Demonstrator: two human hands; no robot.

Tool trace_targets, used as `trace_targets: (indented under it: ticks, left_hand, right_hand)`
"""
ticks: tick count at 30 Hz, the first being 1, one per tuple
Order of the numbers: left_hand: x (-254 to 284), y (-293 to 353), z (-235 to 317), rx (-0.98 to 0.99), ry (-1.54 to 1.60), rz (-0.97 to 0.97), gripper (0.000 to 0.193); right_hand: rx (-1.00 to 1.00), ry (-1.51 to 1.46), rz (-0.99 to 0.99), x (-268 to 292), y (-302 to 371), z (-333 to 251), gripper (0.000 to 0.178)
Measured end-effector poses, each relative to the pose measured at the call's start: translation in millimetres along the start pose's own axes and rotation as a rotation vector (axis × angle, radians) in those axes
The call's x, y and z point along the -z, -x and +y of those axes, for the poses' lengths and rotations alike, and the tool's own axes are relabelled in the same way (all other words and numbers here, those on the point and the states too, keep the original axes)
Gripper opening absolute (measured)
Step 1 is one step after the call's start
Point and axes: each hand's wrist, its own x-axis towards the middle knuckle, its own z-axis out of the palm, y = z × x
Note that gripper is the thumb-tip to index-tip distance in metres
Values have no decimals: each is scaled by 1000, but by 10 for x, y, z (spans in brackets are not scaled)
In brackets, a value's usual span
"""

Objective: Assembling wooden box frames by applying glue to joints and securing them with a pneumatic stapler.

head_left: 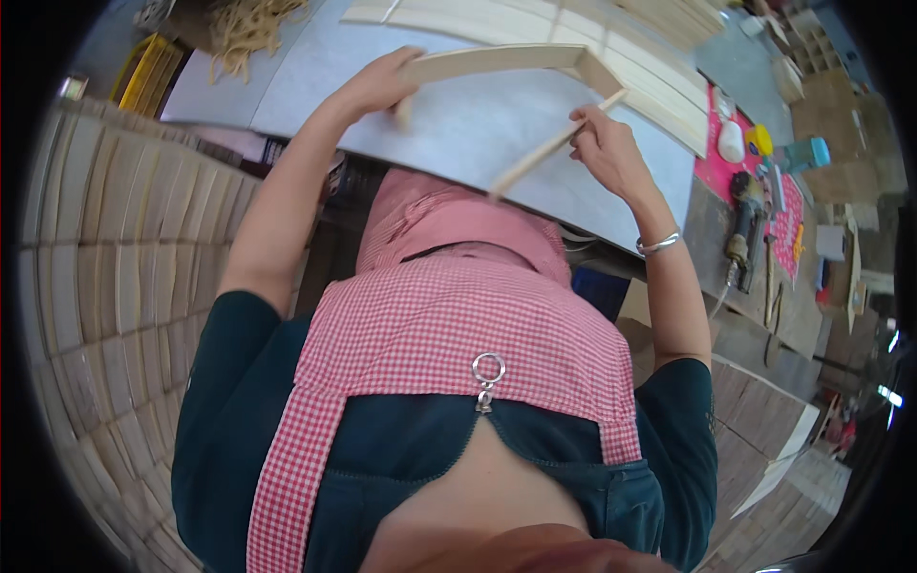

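A pale wooden frame of thin slats [497,63], bent at its corners, is held on edge over the grey-white tabletop [458,119]. Its long side runs across the far part, and a short side [600,73] turns toward me at the right. My left hand [380,86] is closed around the left corner, where a short piece points down, blurred. At the right corner, my right hand [608,151] pinches the frame near the top of another slat [540,162]. That slat slants toward the table's near edge, and its low end is blurred.
Long pale wooden strips [664,100] lie along the table's far side. To the right are a white bottle [731,141], a teal container [807,153] and a corded power tool [741,224]. Stacked boards [115,229], a yellow crate [148,76] and tangled tan bands [246,33] are at the left.
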Motion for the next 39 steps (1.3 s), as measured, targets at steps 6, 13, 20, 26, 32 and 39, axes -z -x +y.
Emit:
trace_targets:
  ticks: [6,13,20,26,32,39]
  left_hand:
    - [-181,-19,-4,-28,109,66,35]
    - [-244,14,-166,-150,-64,118,36]
    - [-269,125,-135,-75,36,95,57]
    - [-146,357,-476,-176,296,-186,90]
    - [-111,416,-327,-197,226,-106,111]
    - [-124,406,-363,-246,303,-140,108]
  right_hand:
    - [542,630,114,-464,-77,-411,17]
    - [512,415,154,-756,-103,-219,22]
    - [430,446,120,-796,-60,-208,21]
    - [374,491,47,-786,-116,-271,18]
    - [780,199,-61,-1168,-326,-888,37]
    - [772,147,-190,-1361,-490,-884,40]
